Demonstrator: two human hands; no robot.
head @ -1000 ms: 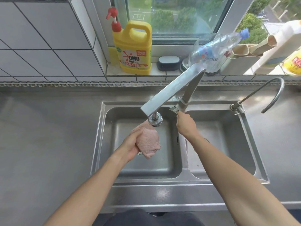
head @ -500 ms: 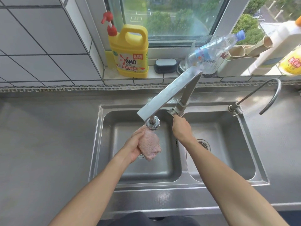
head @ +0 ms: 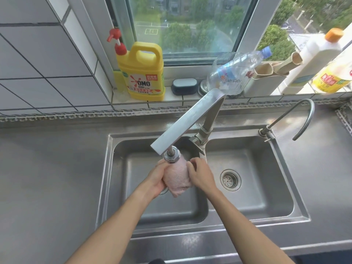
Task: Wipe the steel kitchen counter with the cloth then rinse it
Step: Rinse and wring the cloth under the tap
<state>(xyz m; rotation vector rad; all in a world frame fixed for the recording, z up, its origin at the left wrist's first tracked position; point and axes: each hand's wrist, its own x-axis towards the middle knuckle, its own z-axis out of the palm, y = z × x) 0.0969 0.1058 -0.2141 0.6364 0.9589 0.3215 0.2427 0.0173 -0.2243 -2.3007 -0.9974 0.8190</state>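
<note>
Our right hand (head: 200, 175) has left the tap lever (head: 198, 144), where it sat a second ago, and has come down onto the cloth (head: 177, 177); its fingers now curl against the cloth's right side. The left hand (head: 157, 178) has kept its place, cupped round the cloth's left side, so we now grip the bundle between both hands.

We hold the cloth directly under the tap head (head: 171, 155), over the left basin (head: 133, 187), its top touching or nearly touching the nozzle. We cannot make out a stream of water.

We judge the cloth soft and limp, a pink textured rag bunched into a loose roll with a corner drooping below our palms. Wet, it will be heavier and will sag, but it should not slip much and cannot break. We should take it round the thick middle with both hands, as now, so we can knead and wring it without dropping the loose end into the drain.

The counter (head: 47, 178) left of the tap looks dull and streaked.
</note>
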